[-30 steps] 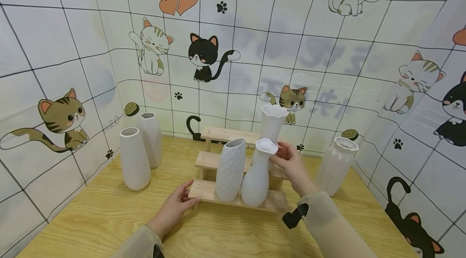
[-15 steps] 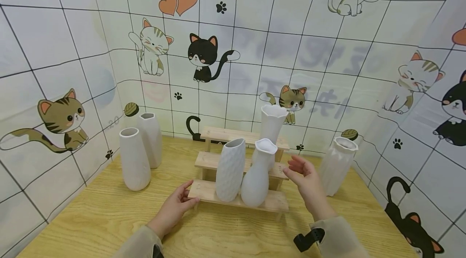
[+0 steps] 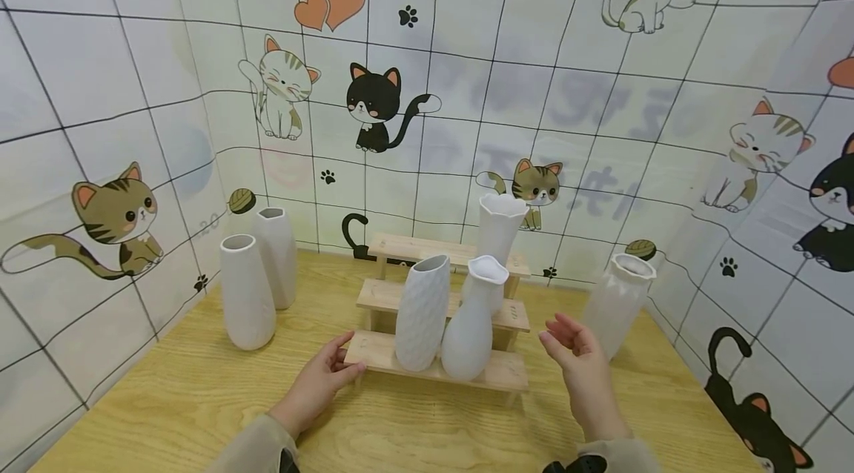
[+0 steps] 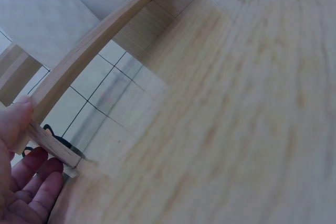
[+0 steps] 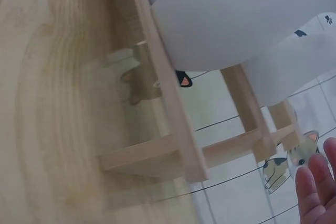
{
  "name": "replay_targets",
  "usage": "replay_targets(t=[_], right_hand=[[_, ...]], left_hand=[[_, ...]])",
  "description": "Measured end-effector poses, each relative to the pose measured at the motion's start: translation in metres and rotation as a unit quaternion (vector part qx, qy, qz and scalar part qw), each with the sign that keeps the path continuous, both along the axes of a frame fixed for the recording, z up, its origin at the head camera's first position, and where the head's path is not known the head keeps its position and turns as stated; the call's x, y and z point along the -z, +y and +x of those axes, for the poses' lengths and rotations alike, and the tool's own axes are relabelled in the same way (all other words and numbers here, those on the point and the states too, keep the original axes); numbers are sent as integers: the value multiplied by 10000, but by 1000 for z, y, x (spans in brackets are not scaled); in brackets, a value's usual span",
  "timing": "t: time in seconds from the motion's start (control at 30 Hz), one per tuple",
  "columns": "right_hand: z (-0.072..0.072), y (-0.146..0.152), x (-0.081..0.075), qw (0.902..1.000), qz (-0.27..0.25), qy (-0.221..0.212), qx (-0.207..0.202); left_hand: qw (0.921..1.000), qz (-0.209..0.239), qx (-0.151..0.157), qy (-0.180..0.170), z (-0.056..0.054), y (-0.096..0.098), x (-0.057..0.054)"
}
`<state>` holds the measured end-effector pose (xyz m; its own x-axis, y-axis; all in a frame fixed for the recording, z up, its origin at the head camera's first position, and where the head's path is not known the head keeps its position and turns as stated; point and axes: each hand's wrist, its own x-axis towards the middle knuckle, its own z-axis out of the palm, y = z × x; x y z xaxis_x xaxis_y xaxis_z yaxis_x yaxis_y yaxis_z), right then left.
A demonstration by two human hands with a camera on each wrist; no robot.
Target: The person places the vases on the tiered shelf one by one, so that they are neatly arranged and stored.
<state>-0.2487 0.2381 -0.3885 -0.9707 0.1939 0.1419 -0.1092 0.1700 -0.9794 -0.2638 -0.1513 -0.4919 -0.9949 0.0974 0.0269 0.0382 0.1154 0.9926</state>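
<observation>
A three-step wooden display stand (image 3: 373,359) stands on the table. My left hand (image 3: 319,378) grips the left end of its lowest step; in the left wrist view the thumb (image 4: 17,116) lies against the board and the fingers curl by the leg. On that lowest step stand a textured white vase (image 3: 422,313) and a white vase with a wavy rim (image 3: 469,332). Behind them, a taller white vase with a scalloped rim (image 3: 499,228) stands on the stand, its lower part hidden. My right hand (image 3: 583,369) holds nothing, to the right of the stand, fingers loosely bent.
Two white vases stand at the left, a rounded one (image 3: 247,302) in front of a faceted one (image 3: 276,258). At the right stands a ribbed white vase (image 3: 617,310), partly behind my right hand. Cat-patterned sheeting (image 3: 454,87) encloses the wooden table (image 3: 400,428) at the back and sides.
My right hand has let go of the tall scalloped vase and drawn back to the right and toward me. The left hand and the vases have stayed in place.
</observation>
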Motion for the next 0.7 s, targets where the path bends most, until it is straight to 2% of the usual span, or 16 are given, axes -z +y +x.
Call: replay_targets(t=[0.13,0.3,0.53,0.7], right_hand=[[1,4,15,9995,-160,-266,96],[-1,8,34,9989,-64,-472,28],[-3,13,56,9950,255,-729,-633],[-6,12,71,9904,20,-862,-1081]], left_hand=[[10000,24,46,-21,0,0,0],[10000,39,64,-6,1,0,-1],[10000,65,74,-9,1,1,-3],[9999,100,88,9,1,1,0]])
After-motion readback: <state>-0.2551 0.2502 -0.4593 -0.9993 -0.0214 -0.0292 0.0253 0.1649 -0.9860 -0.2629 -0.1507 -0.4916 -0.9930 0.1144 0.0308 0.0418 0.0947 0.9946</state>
